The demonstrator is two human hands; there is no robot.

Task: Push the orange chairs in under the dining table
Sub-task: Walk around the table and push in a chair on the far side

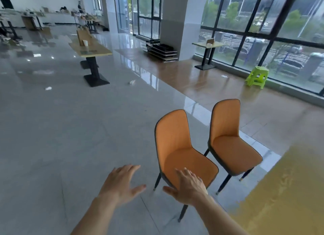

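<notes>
Two orange chairs in the lower-centre-right of frame, side by side, just apart, both upright, seats facing lower right. Near chair [182,152] is closer to the camera; far chair [229,138] sits to its right and slightly higher in frame. Dark shells, thin dark legs on grey tile floor [70,129].

Left hand [121,184] is at bottom centre, palm down, fingers spread wide, holding nothing, over bare floor left of the near chair, not touching it.

Right hand [188,185] is at bottom centre-right, fingers spread wide, empty, overlapping the front edge of the near chair's seat. Can't tell whether it touches the seat or hovers just above it.

Yellow surface [280,191] fills the lower right corner, edge running just beside the chairs' front legs; looks like a tabletop but blurred, can't confirm. Chairs are not under it.

Other items: long table [98,50] upper left with a paper cup [85,43] on it; small table [208,44] upper right by the windows; green stool [257,77] right of it; stacked panels [161,52] against a pillar, upper centre.
</notes>
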